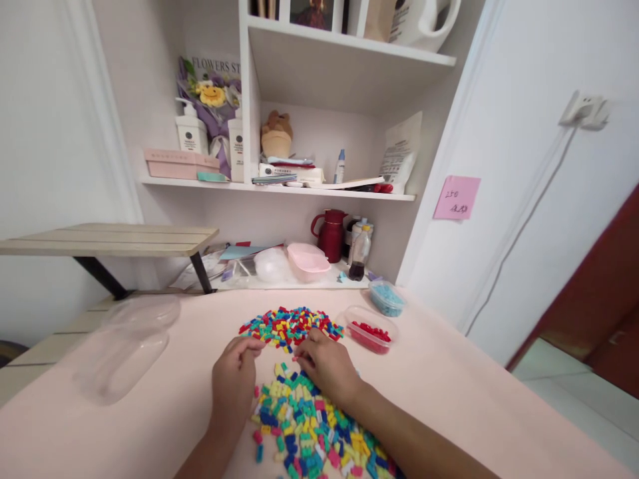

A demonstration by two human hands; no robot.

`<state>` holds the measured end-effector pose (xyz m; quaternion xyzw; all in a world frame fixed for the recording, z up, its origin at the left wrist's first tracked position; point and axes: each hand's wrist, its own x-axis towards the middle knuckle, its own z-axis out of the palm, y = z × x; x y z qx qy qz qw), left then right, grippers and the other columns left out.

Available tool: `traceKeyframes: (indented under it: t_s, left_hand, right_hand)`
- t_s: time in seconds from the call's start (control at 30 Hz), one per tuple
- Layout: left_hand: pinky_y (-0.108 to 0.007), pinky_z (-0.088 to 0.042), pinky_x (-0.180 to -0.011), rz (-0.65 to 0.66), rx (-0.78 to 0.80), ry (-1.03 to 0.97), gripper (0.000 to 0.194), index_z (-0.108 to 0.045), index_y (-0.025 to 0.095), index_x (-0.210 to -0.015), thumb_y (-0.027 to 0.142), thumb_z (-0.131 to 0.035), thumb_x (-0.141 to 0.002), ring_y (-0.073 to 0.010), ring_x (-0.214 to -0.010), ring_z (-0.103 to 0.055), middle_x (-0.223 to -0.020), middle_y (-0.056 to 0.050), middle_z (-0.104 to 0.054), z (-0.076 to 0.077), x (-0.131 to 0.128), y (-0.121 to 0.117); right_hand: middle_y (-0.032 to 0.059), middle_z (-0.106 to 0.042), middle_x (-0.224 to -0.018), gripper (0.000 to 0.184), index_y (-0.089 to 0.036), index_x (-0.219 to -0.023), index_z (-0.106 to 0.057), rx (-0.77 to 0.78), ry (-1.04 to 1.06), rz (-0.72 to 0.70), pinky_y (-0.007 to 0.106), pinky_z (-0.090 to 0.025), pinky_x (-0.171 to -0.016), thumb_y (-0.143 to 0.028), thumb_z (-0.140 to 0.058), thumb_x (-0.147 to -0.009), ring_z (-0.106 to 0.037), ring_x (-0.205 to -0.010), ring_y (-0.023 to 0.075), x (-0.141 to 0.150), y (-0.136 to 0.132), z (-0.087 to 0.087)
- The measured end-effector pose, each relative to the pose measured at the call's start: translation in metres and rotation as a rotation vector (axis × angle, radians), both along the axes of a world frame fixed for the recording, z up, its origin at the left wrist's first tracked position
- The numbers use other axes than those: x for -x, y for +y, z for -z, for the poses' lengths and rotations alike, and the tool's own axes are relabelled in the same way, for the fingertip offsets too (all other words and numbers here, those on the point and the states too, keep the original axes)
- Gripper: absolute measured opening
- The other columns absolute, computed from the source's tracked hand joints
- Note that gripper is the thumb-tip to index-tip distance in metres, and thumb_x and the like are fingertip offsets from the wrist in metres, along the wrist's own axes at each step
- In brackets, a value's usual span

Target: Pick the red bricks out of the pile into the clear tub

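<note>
Across pink surface (449,406), small bricks (269,420) in two piles: far pile (284,324), partly behind right hand (329,364); near pile (299,416), overlapped by right forearm (404,429), cut off below. Right fingers (305,364) bent, pinkish bit (295,358) at tips; pinch cannot be told. Left hand (233,374) near far pile, fingers curled; whether gripping anything, cannot tell.

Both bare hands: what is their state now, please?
Left hand: loosely curled; grip cannot be told.
Right hand: curled beside small multicoloured plastic bricks; hold unclear.
</note>
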<state>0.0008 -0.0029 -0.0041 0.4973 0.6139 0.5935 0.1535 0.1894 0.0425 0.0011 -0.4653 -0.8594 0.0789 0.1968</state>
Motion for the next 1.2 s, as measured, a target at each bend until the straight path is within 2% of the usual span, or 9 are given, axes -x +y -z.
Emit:
traceKeyframes:
  t_s: [0.17, 0.33, 0.47, 0.63, 0.77, 0.93, 0.97, 1.03, 1.2]
  left_hand:
    - [-0.034, -0.051, -0.082, -0.178, 0.008, -0.109, 0.024, -0.068, 0.021, -0.073, 0.025, -0.045, -0.069, -0.0218, -0.083, -0.065, -0.085, -0.004, -0.070, -0.001, 0.009, -0.001]
    - [-0.036, -0.048, -0.094, -0.253, 0.007, -0.084, 0.022, -0.069, 0.021, -0.077, 0.024, -0.047, -0.073, -0.0221, -0.096, -0.061, -0.096, -0.005, -0.066, 0.001, 0.015, 0.001]
    - [-0.037, -0.045, -0.099, -0.259, 0.029, -0.021, 0.029, -0.070, 0.021, -0.083, 0.016, -0.044, -0.071, -0.0222, -0.102, -0.058, -0.101, -0.006, -0.062, 0.005, 0.018, 0.004]
    - [-0.040, -0.043, -0.099, -0.214, 0.046, 0.018, 0.031, -0.070, 0.020, -0.087, 0.019, -0.043, -0.070, -0.0242, -0.103, -0.057, -0.103, -0.008, -0.062, 0.008, 0.021, 0.008]
    - [-0.040, -0.045, -0.097, -0.224, 0.046, 0.002, 0.028, -0.070, 0.021, -0.082, 0.026, -0.045, -0.070, -0.0249, -0.100, -0.059, -0.101, -0.007, -0.065, 0.007, 0.020, 0.009]
    - [-0.039, -0.048, -0.091, -0.187, 0.096, -0.052, 0.023, -0.068, 0.023, -0.077, 0.032, -0.050, -0.068, -0.0253, -0.094, -0.061, -0.095, -0.005, -0.069, 0.005, 0.018, 0.008]
    - [-0.039, -0.048, -0.090, -0.176, 0.102, -0.049, 0.023, -0.068, 0.023, -0.077, 0.032, -0.049, -0.068, -0.0251, -0.093, -0.062, -0.093, -0.005, -0.069, 0.004, 0.018, 0.008]
    - [-0.038, -0.049, -0.088, -0.156, 0.098, -0.026, 0.023, -0.068, 0.023, -0.077, 0.032, -0.048, -0.068, -0.0246, -0.091, -0.063, -0.091, -0.005, -0.070, 0.002, 0.016, 0.007]
    - [-0.034, -0.052, -0.080, -0.065, 0.022, 0.070, 0.025, -0.068, 0.023, -0.075, 0.030, -0.044, -0.071, -0.0217, -0.082, -0.065, -0.088, -0.005, -0.071, -0.001, 0.009, 0.004]
  right_hand:
    - [0.0006, -0.064, -0.099, 0.015, -0.027, -0.093, -0.072, 0.003, 0.053, 0.010, 0.023, -0.039, -0.069, -0.023, -0.059, -0.086, -0.062, -0.084, 0.0144, -0.007, 0.004, -0.009]
    - [0.0020, -0.063, -0.097, 0.016, -0.026, -0.094, -0.072, -0.151, 0.136, 0.090, 0.025, -0.039, -0.067, -0.027, -0.057, -0.089, -0.061, -0.077, 0.0148, -0.034, 0.020, -0.041]
    - [0.0029, -0.063, -0.095, 0.016, -0.025, -0.094, -0.072, -0.258, 0.070, 0.294, 0.025, -0.037, -0.063, -0.026, -0.056, -0.089, -0.060, -0.080, 0.0156, -0.071, 0.033, -0.066]
    - [0.0068, -0.064, -0.103, 0.017, -0.024, -0.094, -0.071, -0.149, -0.182, 0.558, 0.026, -0.035, -0.060, -0.022, -0.055, -0.089, -0.062, -0.081, 0.0189, -0.108, 0.039, -0.077]
    - [0.0100, -0.062, -0.116, 0.031, -0.024, -0.118, -0.064, -0.169, -0.141, 0.507, 0.029, -0.041, -0.067, -0.019, -0.054, -0.089, -0.064, -0.088, 0.0222, -0.100, 0.039, -0.074]
    - [0.0055, -0.066, -0.104, 0.030, -0.023, -0.108, -0.070, -0.123, 0.194, 0.018, 0.026, -0.045, -0.083, -0.014, -0.045, -0.094, -0.063, -0.094, 0.0169, -0.054, 0.030, -0.058]
    - [0.0054, -0.066, -0.102, 0.031, -0.023, -0.110, -0.070, -0.106, 0.215, -0.029, 0.025, -0.045, -0.083, -0.013, -0.045, -0.094, -0.063, -0.092, 0.0164, -0.045, 0.027, -0.052]
    - [0.0057, -0.064, -0.103, 0.033, -0.025, -0.113, -0.069, -0.089, 0.168, -0.049, 0.025, -0.046, -0.079, -0.014, -0.045, -0.093, -0.063, -0.091, 0.0168, -0.030, 0.021, -0.039]
    - [0.0088, -0.059, -0.109, 0.029, -0.024, -0.115, -0.066, -0.082, -0.093, 0.056, 0.026, -0.045, -0.069, -0.023, -0.049, -0.091, -0.063, -0.085, 0.0192, -0.017, 0.014, -0.007]
